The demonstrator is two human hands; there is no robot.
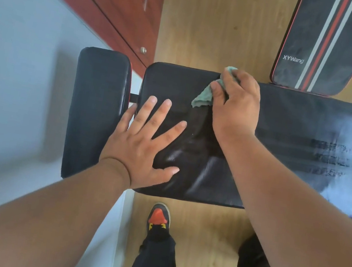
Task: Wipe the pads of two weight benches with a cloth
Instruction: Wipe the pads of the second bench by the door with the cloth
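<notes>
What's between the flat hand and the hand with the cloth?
In the head view, only bare black bench pad lies between the left hand and the right hand gripping the green cloth.

A single head-worn wide-angle camera looks almost straight down, close above the long black bench pad (283,151), with wooden floor (223,24) beyond and the wearer's shoe (159,218) below it.

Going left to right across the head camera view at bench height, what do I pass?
Small black pad → left hand, flat on the long black pad → green cloth → right hand, gripping that cloth → shiny right end of the long pad.
</notes>
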